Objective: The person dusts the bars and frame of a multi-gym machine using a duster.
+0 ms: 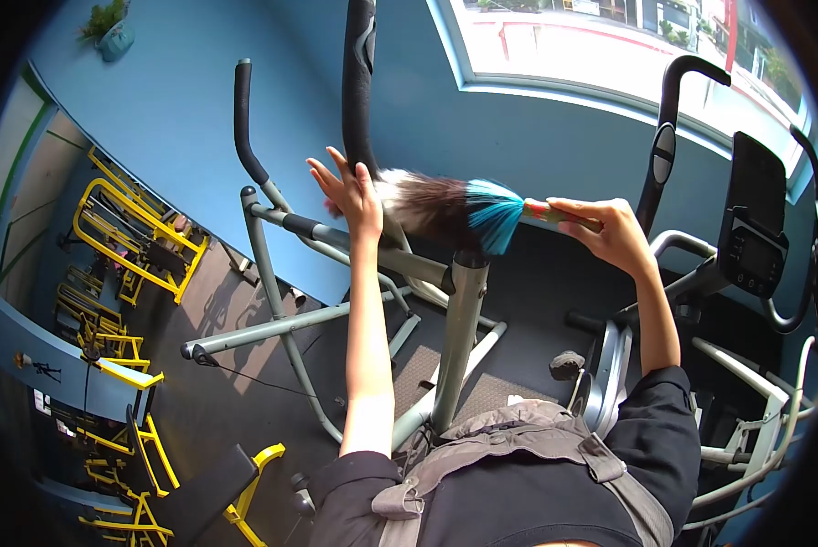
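Note:
A feather duster (496, 216) with white, dark brown and turquoise bristles is in my right hand (612, 235), fingers closed round its short handle. Its white end lies against the lower part of a black foam-covered handlebar (359, 82). My left hand (350, 193) is beside that same bar with fingers spread, the thumb overlapping the foam in this view. Below the duster stands the grey metal post (461, 337) of the exercise machine.
An elliptical-type machine with a black console (755, 219) stands at the right, under a bright window (600, 55). Yellow-framed gym equipment (140, 228) fills the left. A black padded bench (210, 492) is at lower left. A potted plant (114, 38) hangs on the blue wall.

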Motion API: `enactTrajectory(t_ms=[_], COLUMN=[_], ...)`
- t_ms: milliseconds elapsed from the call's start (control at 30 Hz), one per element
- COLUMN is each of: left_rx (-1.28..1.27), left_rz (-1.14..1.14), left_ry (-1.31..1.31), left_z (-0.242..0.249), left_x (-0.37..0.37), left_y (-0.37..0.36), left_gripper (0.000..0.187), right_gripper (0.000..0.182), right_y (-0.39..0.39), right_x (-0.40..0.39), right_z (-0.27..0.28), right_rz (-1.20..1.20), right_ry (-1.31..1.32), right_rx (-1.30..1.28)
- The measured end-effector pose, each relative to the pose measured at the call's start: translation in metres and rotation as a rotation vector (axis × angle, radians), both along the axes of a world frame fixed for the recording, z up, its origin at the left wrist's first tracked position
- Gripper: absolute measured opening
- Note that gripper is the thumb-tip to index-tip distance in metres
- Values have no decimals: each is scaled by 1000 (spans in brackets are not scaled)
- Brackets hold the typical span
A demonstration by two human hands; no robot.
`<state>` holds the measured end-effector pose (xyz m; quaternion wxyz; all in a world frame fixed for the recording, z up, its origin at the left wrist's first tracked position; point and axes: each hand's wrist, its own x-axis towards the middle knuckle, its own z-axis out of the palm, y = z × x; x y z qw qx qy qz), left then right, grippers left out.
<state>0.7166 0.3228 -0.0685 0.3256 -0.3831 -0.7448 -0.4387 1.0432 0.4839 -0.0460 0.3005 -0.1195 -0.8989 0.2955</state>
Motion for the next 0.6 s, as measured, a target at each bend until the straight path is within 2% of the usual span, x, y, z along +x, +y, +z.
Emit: enactTrajectory(t_ms=[133,233,333,467,533,567,600], left_rx=[-8,-14,-13,37,78,132,272], left_rz=[-30,-63,-47,-42,-132,-360,-541], left_ry=[3,21,118,147,84,-281,-338], left_z=[6,1,-2,0,6,20,30], left_x=[3,-5,-10,0,0,9,5], left_y=[-2,-4,-5,-4,-2,-3,6], left_gripper=[51,47,41,41,43,42,40], right_gripper=[29,30,31,29,27,27,27], right_y=[5,-2,-7,20,37,40,41], right_x=[2,-2,0,-2,-2,-4,-5], right_z=[-2,-2,-6,-28,-40,-44,-48], right_rz=[-112,-62,84,82,124,117,109], right_ry=[141,270,151,-72,-6,35,73], right_rx=[-16,-110,-33,-85,-106,-117,-129])
